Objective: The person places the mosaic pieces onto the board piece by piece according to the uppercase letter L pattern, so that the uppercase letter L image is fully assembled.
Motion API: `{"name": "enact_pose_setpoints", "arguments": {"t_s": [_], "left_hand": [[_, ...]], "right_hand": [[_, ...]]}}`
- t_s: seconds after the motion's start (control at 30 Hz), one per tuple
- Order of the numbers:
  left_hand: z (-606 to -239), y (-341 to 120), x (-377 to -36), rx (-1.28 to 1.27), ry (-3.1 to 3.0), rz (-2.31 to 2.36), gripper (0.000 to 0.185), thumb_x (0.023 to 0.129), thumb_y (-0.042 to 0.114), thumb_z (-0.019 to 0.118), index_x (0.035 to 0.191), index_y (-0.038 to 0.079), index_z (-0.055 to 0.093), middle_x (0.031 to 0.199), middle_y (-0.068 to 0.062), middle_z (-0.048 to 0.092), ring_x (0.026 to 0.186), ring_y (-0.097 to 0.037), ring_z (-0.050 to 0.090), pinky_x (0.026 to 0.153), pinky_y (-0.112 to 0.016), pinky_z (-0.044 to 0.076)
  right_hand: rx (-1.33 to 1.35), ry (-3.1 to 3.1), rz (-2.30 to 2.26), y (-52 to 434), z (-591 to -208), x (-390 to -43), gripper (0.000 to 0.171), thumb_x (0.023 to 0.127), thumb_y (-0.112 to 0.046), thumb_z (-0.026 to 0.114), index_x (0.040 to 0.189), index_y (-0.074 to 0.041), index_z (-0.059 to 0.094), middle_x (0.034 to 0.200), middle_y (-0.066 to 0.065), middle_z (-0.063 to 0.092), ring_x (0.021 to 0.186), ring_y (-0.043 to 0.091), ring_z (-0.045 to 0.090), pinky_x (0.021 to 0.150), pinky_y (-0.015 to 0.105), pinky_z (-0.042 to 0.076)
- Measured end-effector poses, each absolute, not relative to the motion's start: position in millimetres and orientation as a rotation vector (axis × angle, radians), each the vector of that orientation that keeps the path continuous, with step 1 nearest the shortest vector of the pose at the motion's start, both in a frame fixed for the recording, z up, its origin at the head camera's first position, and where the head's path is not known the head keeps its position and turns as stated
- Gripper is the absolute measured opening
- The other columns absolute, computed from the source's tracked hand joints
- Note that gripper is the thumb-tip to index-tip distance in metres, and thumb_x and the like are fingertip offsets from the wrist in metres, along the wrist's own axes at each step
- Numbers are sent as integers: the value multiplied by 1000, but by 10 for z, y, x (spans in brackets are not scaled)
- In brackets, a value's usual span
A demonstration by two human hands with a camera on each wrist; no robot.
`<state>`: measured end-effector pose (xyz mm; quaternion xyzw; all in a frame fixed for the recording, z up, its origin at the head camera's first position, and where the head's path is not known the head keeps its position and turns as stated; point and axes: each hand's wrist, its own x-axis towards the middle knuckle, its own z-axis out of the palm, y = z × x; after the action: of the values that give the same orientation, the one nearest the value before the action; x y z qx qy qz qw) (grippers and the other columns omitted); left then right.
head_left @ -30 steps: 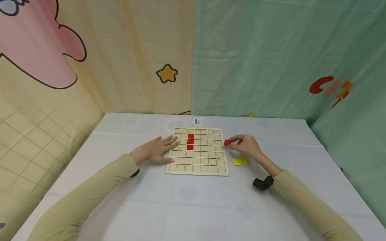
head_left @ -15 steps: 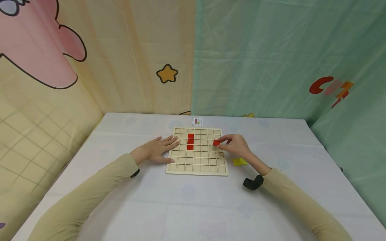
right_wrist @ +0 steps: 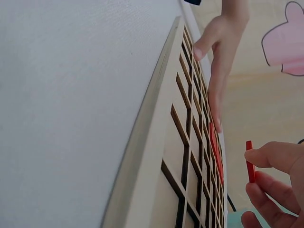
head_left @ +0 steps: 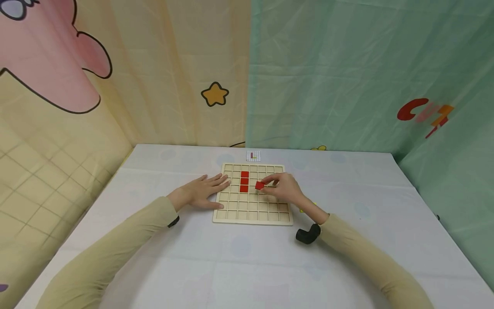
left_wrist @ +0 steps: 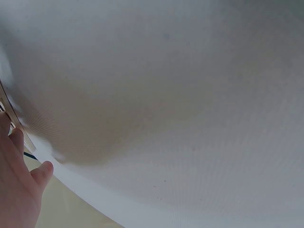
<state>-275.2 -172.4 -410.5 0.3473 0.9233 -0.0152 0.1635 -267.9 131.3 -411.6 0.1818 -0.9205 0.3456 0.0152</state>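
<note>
A pale wooden grid board [head_left: 251,223] lies on the table, with a short column of three red tiles [head_left: 244,182] set in its upper left cells. My left hand [head_left: 200,192] rests with straight, spread fingers on the board's left edge; the left wrist view shows it [left_wrist: 19,180] at the far left. Above the board, my right hand [head_left: 283,188] pinches a thin square red tile [head_left: 259,185] between thumb and fingers, to the right of the column. In the right wrist view that tile [right_wrist: 250,161] is held on edge, apart from the board.
Yellow tiles [head_left: 302,210] lie right of the board, mostly hidden under my right wrist. A small printed grid card [head_left: 253,156] lies behind the board. The white table [head_left: 231,266] ends at curtains at the back.
My right hand has carried the red tile leftward, from beside the board's right edge to over its middle. My left hand has stayed in place.
</note>
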Motion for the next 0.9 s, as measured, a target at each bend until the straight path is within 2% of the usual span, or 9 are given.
{"name": "enact_pose_setpoints", "arguments": {"t_s": [0.27, 0.5, 0.9], "left_hand": [[-4103, -1710, -2761, 987, 2631, -49, 86, 90, 68, 41, 156, 23, 8, 164, -2, 3, 151, -25, 4, 118, -58, 9], [-4108, -1706, -2771, 990, 2632, -59, 86, 91, 69, 40, 156, 23, 7, 164, -1, 2, 151, -24, 3, 118, -58, 9], [-4121, -1723, -2769, 991, 2632, -57, 87, 90, 69, 41, 156, 22, 7, 164, -2, 2, 151, -24, 3, 118, -58, 9]], "right_hand": [[624, -2868, 1126, 1120, -4141, -2678, 25, 75, -25, 81, 97, -13, 77, 90, 2, 75, 70, 11, 56, 60, 23, 44], [658, -2892, 1094, 995, -4158, -2682, 24, 74, -26, 82, 94, -13, 77, 83, -1, 74, 62, 10, 51, 54, 21, 40], [726, -2971, 994, 888, -4175, -2636, 23, 76, -27, 80, 95, -14, 78, 88, -2, 75, 64, 7, 55, 56, 20, 43]]}}
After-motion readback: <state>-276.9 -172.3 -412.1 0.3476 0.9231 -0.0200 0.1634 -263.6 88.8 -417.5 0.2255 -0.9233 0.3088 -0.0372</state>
